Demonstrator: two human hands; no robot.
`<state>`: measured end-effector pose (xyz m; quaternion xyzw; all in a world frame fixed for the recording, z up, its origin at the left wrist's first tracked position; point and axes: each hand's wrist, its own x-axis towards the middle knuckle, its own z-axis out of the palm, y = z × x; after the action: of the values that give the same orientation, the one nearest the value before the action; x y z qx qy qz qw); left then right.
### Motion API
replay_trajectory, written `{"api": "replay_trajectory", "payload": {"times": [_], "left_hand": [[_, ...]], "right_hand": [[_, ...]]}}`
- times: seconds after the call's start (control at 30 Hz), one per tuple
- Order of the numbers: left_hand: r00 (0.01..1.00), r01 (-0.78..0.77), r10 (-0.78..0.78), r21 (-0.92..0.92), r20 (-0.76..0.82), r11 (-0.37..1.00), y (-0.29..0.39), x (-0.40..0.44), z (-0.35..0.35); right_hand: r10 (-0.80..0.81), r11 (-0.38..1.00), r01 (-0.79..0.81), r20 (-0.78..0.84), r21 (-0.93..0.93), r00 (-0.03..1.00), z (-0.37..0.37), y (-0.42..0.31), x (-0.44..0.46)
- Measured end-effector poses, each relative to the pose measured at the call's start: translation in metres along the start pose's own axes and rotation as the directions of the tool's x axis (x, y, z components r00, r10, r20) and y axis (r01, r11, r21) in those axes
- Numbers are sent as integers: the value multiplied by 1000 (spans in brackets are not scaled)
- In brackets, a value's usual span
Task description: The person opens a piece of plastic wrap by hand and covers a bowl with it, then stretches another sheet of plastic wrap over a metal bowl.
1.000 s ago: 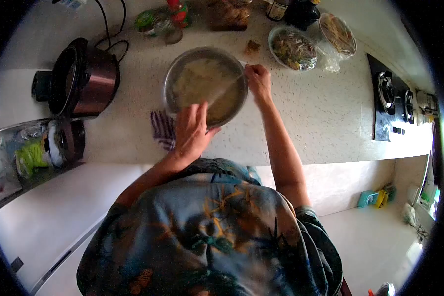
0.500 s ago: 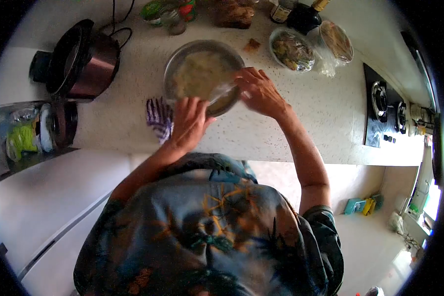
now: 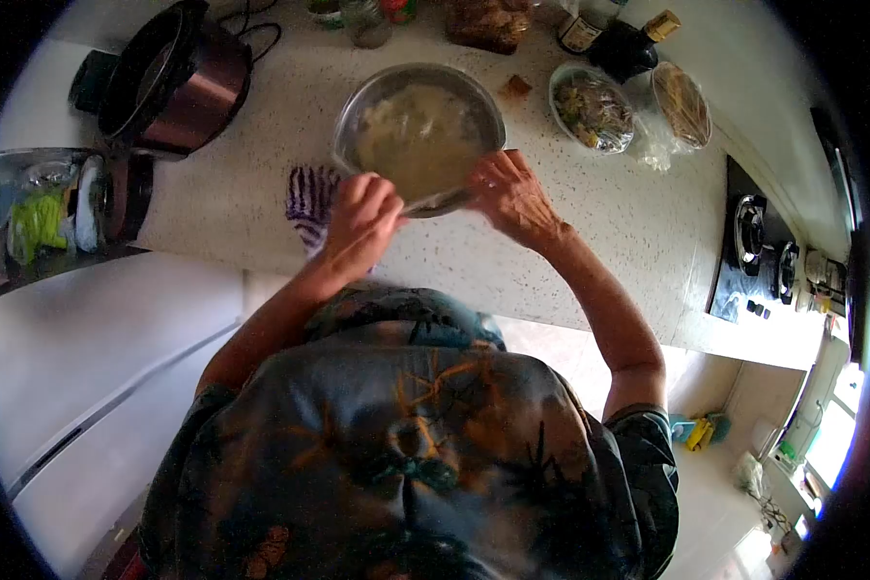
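A round metal bowl [image 3: 342, 124] on the speckled counter holds a pale, lumpy mass [image 3: 420, 126]. Clear plastic wrap [image 3: 435, 198] shows as a faint sheen along the bowl's near side; its full extent is hard to make out. At the near left rim, my left hand [image 3: 362, 217] has its fingers curled closed on the wrap. My right hand [image 3: 514, 198] is closed on it at the near right rim, its fingertips slightly blurred. Beside my left hand lies a purple and white striped cloth [image 3: 311, 201].
A dark multicooker [image 3: 188, 92] stands at the left. Back right are a plastic-covered bowl of food [image 3: 593, 108], another wrapped container [image 3: 681, 104] and a dark bottle [image 3: 633, 46]. A gas stove [image 3: 746, 237] sits at far right, and a glass jar [image 3: 365, 24] at the back.
The wrap that showed bunched between my hands over the bowl now lies lower, by the near rim. Both hands have drawn to the near rim. The view has shifted slightly.
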<state>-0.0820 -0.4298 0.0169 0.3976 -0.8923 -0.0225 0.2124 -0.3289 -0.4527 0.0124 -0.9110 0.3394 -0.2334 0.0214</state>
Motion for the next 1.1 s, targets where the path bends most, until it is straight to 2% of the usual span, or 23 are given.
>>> {"api": "replay_trajectory", "payload": {"times": [0.07,0.2,0.3,0.37,0.43,0.47,0.6,0.67,0.77,1.0,1.1], "left_hand": [[999,-21,22,-56,27,998,-2,-1,2],[999,-32,33,-47,19,998,-1,-3,0],[994,-110,109,11,28,994,-2,-8,0],[977,-190,193,47,-85,981,-3,-13,6],[974,-186,189,40,-121,982,0,-13,6],[970,-184,187,33,-157,982,2,-13,5],[973,-184,185,20,-139,983,-1,-21,11],[936,-210,203,8,-286,978,-2,-25,19],[936,-210,212,40,-282,977,-1,-35,22],[936,-200,216,85,-277,976,-1,-45,26],[958,-204,217,87,-189,975,-1,-44,17]], "right_hand": [[-31,999,31,-26,-18,999,0,0,0],[-46,999,46,-60,-1,997,6,1,-3],[-65,997,61,-82,-42,995,17,3,-17],[-81,993,74,-75,-91,994,22,2,-24],[-158,985,139,-220,-100,963,25,2,-27],[-174,982,155,-195,-110,965,23,2,-28],[-179,981,157,-213,-119,960,26,1,-32],[-160,986,146,-232,-78,959,34,0,-38],[-132,987,111,-189,-117,973,37,0,-42],[-52,982,13,-204,-191,978,39,-6,-45],[-38,984,5,-188,-177,981,41,-6,-47]]}}
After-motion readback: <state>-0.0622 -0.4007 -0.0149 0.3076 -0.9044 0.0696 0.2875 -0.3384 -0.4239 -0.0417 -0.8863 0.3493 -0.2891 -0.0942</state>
